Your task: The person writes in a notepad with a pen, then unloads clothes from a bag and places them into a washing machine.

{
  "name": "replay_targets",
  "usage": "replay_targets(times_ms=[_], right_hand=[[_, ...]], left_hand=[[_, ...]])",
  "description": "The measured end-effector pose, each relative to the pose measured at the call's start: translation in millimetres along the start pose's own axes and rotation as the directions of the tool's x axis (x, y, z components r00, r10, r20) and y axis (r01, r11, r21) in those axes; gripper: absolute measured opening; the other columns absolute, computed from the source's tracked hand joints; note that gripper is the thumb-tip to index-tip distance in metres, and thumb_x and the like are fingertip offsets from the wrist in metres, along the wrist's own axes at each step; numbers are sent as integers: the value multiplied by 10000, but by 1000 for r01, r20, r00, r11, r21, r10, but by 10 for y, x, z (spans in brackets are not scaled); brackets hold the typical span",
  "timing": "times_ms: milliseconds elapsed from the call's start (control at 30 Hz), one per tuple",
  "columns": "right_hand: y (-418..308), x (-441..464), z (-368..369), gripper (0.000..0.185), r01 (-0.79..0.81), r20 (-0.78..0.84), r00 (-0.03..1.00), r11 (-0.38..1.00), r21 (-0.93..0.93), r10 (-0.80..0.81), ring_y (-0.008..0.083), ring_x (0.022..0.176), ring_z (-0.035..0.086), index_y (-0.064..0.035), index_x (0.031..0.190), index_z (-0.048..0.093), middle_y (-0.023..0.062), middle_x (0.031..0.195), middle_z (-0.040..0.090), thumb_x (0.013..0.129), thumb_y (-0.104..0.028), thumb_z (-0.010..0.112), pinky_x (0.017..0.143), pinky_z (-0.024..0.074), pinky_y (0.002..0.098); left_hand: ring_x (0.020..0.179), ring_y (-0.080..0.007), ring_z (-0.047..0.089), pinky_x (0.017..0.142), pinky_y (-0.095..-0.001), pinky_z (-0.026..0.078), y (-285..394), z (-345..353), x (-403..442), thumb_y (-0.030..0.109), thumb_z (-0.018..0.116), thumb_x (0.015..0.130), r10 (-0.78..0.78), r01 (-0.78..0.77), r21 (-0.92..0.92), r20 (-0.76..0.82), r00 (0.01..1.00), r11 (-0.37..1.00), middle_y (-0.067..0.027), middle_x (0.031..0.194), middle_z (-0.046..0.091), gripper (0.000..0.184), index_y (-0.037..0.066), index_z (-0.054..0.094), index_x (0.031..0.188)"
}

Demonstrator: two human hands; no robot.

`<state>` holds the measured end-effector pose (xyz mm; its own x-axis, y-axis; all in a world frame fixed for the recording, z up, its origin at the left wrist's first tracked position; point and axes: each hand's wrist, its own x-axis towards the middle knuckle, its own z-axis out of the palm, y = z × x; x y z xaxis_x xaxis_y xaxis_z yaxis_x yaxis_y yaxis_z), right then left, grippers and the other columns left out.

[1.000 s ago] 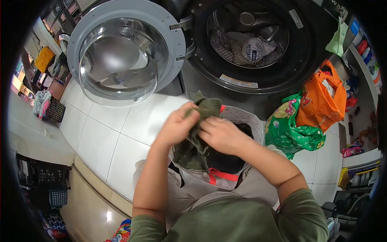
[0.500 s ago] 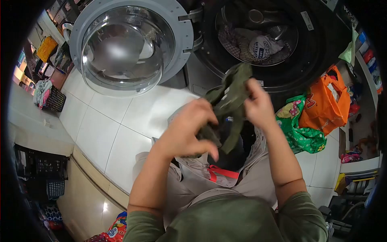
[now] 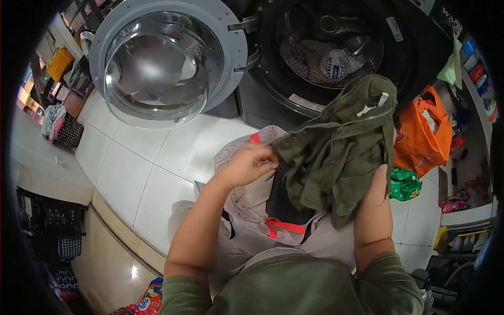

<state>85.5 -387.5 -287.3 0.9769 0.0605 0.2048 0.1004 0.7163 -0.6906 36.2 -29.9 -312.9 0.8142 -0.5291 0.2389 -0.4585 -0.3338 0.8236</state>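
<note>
An olive-green zippered jacket (image 3: 336, 152) hangs spread out between my two hands, with a white label at its neck. At its left edge, my left hand (image 3: 256, 163) pinches the cloth, fingers closed. My right hand (image 3: 381, 172) holds the jacket up on the right; the cloth covers its fingers. Below the jacket, an open pale patterned laundry bag (image 3: 244, 207) with red straps sits between my knees, a dark item inside. Beyond it, the washing machine drum (image 3: 294, 26) stands open, holding several clothes (image 3: 336, 64), one white with blue print.
The round glass door (image 3: 157, 68) is swung open to the left. An orange bag (image 3: 428, 134) and a green bag (image 3: 405, 185) stand on the right. White floor tiles (image 3: 123, 170) run along the left, with a black basket of clothes (image 3: 71, 131) farther off.
The jacket, bunched between my hands before, is now lifted and spread to the right. My right hand has moved right and behind the cloth; more of the laundry bag shows.
</note>
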Motion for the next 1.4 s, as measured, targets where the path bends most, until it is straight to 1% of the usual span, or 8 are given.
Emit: replay_targets(times_ms=[100,500,733,867,1000,1100,1200,1400], right_hand=[[-3,-31,351,307,11,103,995,1000,-7,-10,275,918,664,61,1182,568,172,1088,649,960,-141,500,845,558,378],[274,-428,1203,337,-25,210,978,997,78,8,247,950,653,44,1234,550,157,1098,649,982,-174,498,850,536,325],[518,-39,559,699,161,427,811,549,-820,400,156,1127,530,-21,1473,279,125,1248,570,877,-195,600,966,404,313],[899,-413,1194,657,-661,-196,470,195,-725,861,151,783,617,7,1334,457,55,945,655,747,-184,681,643,514,316],[812,369,976,476,-513,-262,711,226,-828,652,214,886,635,-42,1156,637,107,1076,654,734,-253,706,729,510,341],[356,1100,891,623,-285,-247,940,941,-183,237,302,1168,544,7,1339,469,166,1326,536,883,-372,661,995,424,408],[348,1424,601,785,102,-42,849,241,-965,-527,302,1138,582,74,1393,338,208,1330,525,871,-397,686,976,450,358],[1937,46,474,402,341,345,716,128,-931,607,249,1049,607,-55,1113,653,125,1109,624,760,-219,751,896,486,368]], left_hand=[[1260,-248,467,1075,-395,339,34,-39,82,154,747,809,-139,137,-614,44,989,778,-137,1307,542,542,27,491,1270],[1304,-187,414,1086,-335,322,249,495,293,195,689,894,-46,118,-425,174,984,897,-73,1398,475,618,56,393,1418],[1187,-165,526,996,-330,433,531,431,159,261,545,979,-395,63,-991,13,919,114,-41,1292,558,412,107,466,1352],[1008,-175,628,835,-311,520,523,-144,115,338,539,973,-511,364,-723,18,860,587,-91,1159,615,423,24,522,1255],[780,-148,667,686,-240,531,226,-632,-18,330,580,956,-660,478,-554,-182,729,681,-83,982,660,364,-4,605,1099],[823,-186,655,728,-273,535,-43,-864,-81,261,584,950,-626,184,-729,-395,672,659,-103,1022,646,291,8,595,1094],[861,-214,642,751,-303,533,42,-989,-123,220,581,943,-646,-25,-817,-473,599,576,-111,1048,632,257,16,585,1101],[885,-222,628,770,-326,522,-23,-946,-121,197,571,938,-648,-20,-830,-451,614,558,-119,1053,620,264,10,569,1126]])
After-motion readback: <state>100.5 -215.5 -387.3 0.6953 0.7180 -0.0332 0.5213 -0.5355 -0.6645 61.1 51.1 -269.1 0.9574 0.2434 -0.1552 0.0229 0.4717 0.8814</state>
